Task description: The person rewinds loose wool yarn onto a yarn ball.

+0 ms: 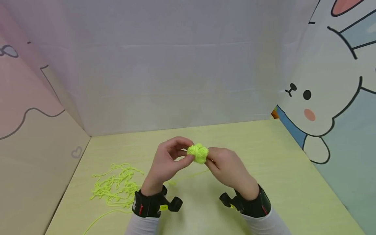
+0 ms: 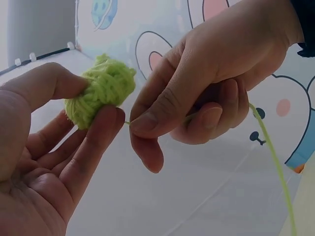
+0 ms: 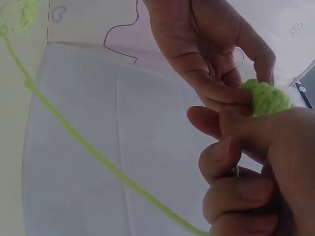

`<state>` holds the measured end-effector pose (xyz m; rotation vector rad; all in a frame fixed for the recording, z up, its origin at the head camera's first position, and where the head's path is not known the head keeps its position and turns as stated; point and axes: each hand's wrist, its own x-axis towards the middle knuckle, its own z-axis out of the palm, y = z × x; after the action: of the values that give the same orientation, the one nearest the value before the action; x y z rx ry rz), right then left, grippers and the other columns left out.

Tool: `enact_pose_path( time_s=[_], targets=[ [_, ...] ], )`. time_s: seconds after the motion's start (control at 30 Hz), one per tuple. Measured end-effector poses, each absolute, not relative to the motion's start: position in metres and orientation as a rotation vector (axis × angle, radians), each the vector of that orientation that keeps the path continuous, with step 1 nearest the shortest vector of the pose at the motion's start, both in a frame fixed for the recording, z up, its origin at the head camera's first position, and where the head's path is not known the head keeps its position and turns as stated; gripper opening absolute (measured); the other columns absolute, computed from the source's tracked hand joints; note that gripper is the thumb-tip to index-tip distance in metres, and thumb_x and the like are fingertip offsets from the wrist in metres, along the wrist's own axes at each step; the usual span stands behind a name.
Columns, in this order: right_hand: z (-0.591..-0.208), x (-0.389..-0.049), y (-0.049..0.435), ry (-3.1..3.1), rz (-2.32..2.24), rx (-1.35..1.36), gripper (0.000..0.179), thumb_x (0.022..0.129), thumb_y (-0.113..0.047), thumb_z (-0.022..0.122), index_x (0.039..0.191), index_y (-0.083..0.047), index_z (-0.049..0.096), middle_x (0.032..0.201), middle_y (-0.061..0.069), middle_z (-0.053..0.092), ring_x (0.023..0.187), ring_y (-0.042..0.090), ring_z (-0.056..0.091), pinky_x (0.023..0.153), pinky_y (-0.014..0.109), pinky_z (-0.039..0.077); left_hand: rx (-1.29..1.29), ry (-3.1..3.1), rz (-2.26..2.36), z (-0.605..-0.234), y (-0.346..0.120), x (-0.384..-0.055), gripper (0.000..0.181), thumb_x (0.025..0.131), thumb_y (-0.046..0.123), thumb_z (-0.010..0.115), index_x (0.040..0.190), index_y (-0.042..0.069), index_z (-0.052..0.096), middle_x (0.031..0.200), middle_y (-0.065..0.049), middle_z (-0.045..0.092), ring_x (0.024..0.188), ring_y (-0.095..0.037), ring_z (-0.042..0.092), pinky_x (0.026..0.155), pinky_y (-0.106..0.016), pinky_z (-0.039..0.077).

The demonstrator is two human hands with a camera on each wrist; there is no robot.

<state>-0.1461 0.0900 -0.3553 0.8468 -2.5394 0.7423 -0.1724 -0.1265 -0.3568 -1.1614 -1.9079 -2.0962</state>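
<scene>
A small ball of neon yellow-green yarn (image 1: 198,153) is held above the table between both hands. My left hand (image 1: 168,160) pinches the ball between thumb and fingers, as the left wrist view also shows the wound ball (image 2: 101,91). Close beside it, my right hand (image 1: 230,168) pinches the yarn strand that comes off the ball, between thumb and index finger. Its other fingers curl over the strand. From the right hand the strand (image 3: 108,164) runs down toward the loose yarn on the table.
A tangled heap of the same yarn (image 1: 117,184) lies on the left of the pale yellow table (image 1: 293,182), one tail trailing to the front edge. A white cloth (image 1: 176,71) hangs behind, with printed cartoon panels (image 1: 320,75) at the sides.
</scene>
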Motion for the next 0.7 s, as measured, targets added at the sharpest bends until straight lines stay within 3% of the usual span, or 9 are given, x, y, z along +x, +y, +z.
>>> enact_pose_path(
  time_s=[0.13, 0.27, 0.47, 0.7],
  targets=[
    [-0.354, -0.144, 0.088, -2.579, 0.729, 0.883, 0.004, 0.095, -0.024, 0.067, 0.092, -0.022, 0.069, 0.068, -0.014, 0.055, 0.056, 0.005, 0.043, 0.052, 0.025, 0.043, -1.023, -1.882, -2.099, -0.356, -0.125, -0.173, 0.027, 0.085, -0.007, 0.071, 0.111, -0.002, 0.064, 0.106, -0.015, 0.064, 0.093, -0.033, 0.063, 0.074, -0.029, 0.06],
    [-0.353, -0.142, 0.086, -2.598, 0.724, 0.93, 0.01, 0.099, -0.027, 0.063, 0.103, -0.024, 0.072, 0.078, -0.017, 0.064, 0.059, 0.001, 0.047, 0.054, 0.024, 0.046, -0.862, -1.905, -2.076, -0.357, -0.123, -0.174, 0.027, 0.087, -0.003, 0.072, 0.112, -0.001, 0.064, 0.106, -0.014, 0.064, 0.09, -0.031, 0.064, 0.075, -0.029, 0.06],
    [-0.348, -0.139, 0.085, -2.596, 0.727, 1.017, 0.009, 0.099, -0.025, 0.062, 0.097, -0.023, 0.071, 0.075, -0.019, 0.059, 0.056, -0.001, 0.044, 0.05, 0.021, 0.042, -0.69, -1.99, -1.928, -0.353, -0.121, -0.175, 0.029, 0.085, -0.007, 0.071, 0.113, -0.001, 0.065, 0.107, -0.012, 0.066, 0.088, -0.024, 0.064, 0.079, -0.027, 0.057],
    [-0.344, -0.135, 0.087, -2.41, 0.783, 1.078, 0.009, 0.098, -0.024, 0.064, 0.098, -0.02, 0.072, 0.079, -0.016, 0.063, 0.059, -0.004, 0.046, 0.049, 0.019, 0.044, -0.776, -2.057, -1.684, -0.341, -0.121, -0.169, 0.027, 0.082, -0.013, 0.07, 0.107, -0.004, 0.067, 0.103, -0.014, 0.066, 0.087, -0.021, 0.062, 0.074, -0.035, 0.058]
  ],
)
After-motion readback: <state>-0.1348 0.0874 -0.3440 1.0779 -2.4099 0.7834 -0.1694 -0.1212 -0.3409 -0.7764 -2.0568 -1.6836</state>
